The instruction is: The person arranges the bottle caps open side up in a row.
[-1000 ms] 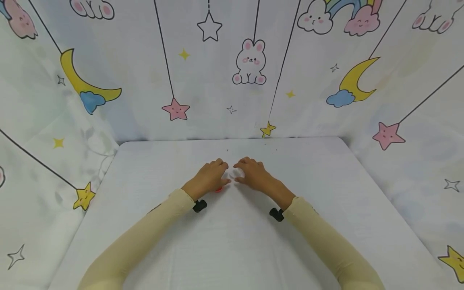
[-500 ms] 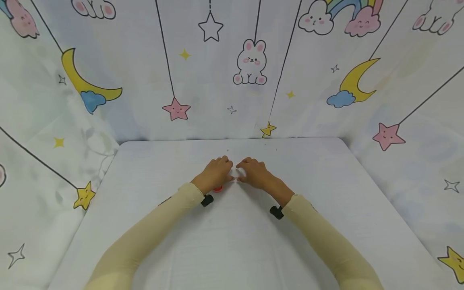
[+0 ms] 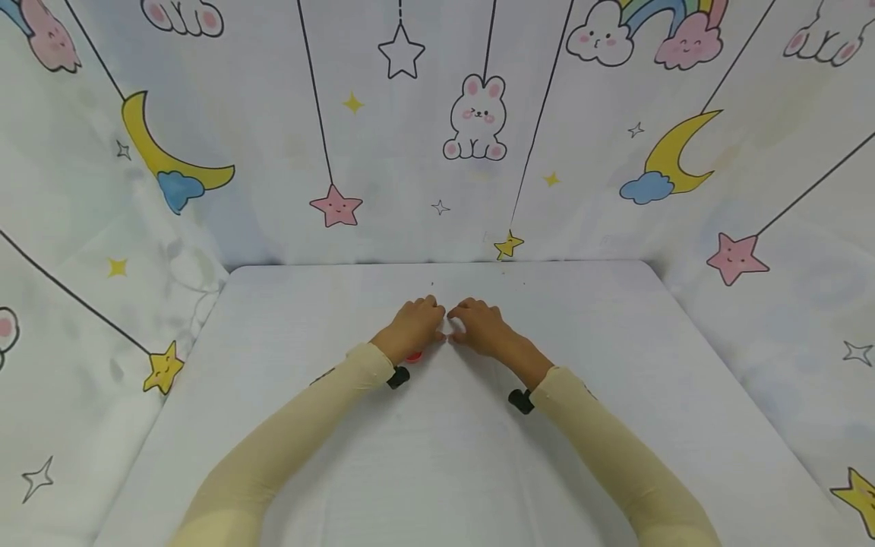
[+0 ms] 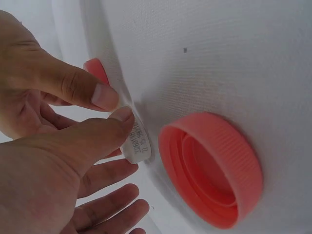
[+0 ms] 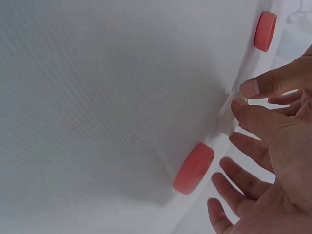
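Note:
Both hands meet over a small white cap (image 4: 138,141) with dark printed digits on its side, low over the white cloth. My left hand (image 3: 412,327) has its thumb on the cap's near edge, the other fingers spread behind it. Facing it, my right hand (image 3: 484,328) puts its thumb to the same cap beside the left thumb. In the head view the fingers hide most of the white cap. A red ridged cap (image 4: 212,170) stands close by the left hand, its hollow side showing; the head view shows only part of it. Another red cap (image 5: 195,168) is near the right hand.
A white cloth-covered table (image 3: 424,456) spreads beneath both forearms. Behind it hangs a white printed backdrop (image 3: 266,137) with moons, stars and a rabbit, and more of it stands at both sides. Black wrist cameras (image 3: 522,400) sit under the cuffs.
My left hand has moved right and slightly away from me, closing the gap to the right hand. The right hand has shifted only slightly.

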Available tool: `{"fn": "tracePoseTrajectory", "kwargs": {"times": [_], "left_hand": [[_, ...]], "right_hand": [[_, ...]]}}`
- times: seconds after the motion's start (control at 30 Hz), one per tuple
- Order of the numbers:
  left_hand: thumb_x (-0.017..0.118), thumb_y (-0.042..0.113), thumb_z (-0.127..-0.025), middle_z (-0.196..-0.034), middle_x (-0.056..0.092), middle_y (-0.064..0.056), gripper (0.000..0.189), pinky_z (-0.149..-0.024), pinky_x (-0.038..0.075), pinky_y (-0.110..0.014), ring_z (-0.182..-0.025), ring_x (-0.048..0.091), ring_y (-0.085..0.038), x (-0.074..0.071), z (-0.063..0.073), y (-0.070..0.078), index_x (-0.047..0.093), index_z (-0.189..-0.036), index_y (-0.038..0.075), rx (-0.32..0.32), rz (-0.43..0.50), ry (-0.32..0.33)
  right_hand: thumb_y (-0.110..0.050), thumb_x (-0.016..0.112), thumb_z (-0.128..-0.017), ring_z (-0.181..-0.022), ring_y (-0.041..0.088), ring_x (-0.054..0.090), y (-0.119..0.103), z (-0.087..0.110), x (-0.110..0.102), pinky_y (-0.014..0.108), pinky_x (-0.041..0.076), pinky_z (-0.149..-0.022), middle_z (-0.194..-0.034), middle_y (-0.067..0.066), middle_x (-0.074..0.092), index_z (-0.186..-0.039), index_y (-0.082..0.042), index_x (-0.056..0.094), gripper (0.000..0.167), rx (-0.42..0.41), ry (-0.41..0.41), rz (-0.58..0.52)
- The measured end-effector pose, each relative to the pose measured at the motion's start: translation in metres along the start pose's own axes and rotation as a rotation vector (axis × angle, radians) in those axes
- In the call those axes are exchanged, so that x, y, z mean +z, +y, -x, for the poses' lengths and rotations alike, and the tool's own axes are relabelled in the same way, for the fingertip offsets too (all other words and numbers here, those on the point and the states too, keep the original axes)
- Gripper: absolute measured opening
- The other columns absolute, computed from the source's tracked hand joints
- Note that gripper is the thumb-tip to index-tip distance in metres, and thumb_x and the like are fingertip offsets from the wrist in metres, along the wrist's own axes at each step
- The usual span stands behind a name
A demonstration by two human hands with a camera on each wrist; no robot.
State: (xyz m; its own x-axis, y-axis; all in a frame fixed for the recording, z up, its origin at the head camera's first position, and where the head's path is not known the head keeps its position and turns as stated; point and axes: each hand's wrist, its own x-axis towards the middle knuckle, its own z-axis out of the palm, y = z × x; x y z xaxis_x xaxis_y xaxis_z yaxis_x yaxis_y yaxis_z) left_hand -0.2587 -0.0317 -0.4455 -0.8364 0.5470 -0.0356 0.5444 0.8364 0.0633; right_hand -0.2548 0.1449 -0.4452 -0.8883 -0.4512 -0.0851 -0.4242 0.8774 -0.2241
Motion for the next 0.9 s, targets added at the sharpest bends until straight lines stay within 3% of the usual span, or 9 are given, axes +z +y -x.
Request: {"fn": "tracePoseTrajectory", "kwargs": {"times": [0.23, 0.57, 0.9], "left_hand": [[0.079, 0.035, -0.097, -0.124, 0.064, -0.014, 0.047, -0.099, 0.056, -0.045, -0.112, 0.066, -0.03, -0.0005, -0.0016, 0.0043, 0.069, -0.127, 0.001, -0.011, -0.01, -0.01], [0.08, 0.032, -0.096, -0.121, 0.066, -0.016, 0.042, -0.096, 0.058, -0.045, -0.109, 0.067, -0.031, 0.002, -0.0031, 0.0033, 0.071, -0.122, 0.0, 0.013, -0.005, 0.03], [0.081, 0.032, -0.095, -0.123, 0.066, -0.015, 0.044, -0.098, 0.057, -0.044, -0.111, 0.067, -0.03, 0.0028, -0.005, 0.0033, 0.071, -0.124, 0.0, -0.004, 0.0, 0.009]], "right_hand": [[-0.03, 0.077, -0.099, -0.133, 0.037, 0.057, -0.0011, -0.0017, 0.0015, 0.062, 0.047, -0.105, -0.144, 0.015, 0.06, -0.137, -0.011, 0.068, 0.043, 0.013, -0.003, -0.008], [-0.027, 0.078, -0.098, -0.132, 0.037, 0.057, -0.0041, -0.003, 0.0037, 0.061, 0.048, -0.104, -0.143, 0.015, 0.06, -0.137, -0.01, 0.068, 0.043, 0.009, 0.016, 0.004], [-0.03, 0.076, -0.099, -0.133, 0.037, 0.056, -0.0016, -0.0058, 0.006, 0.06, 0.048, -0.104, -0.145, 0.016, 0.059, -0.141, -0.011, 0.067, 0.047, 0.007, 0.005, 0.009]]}}
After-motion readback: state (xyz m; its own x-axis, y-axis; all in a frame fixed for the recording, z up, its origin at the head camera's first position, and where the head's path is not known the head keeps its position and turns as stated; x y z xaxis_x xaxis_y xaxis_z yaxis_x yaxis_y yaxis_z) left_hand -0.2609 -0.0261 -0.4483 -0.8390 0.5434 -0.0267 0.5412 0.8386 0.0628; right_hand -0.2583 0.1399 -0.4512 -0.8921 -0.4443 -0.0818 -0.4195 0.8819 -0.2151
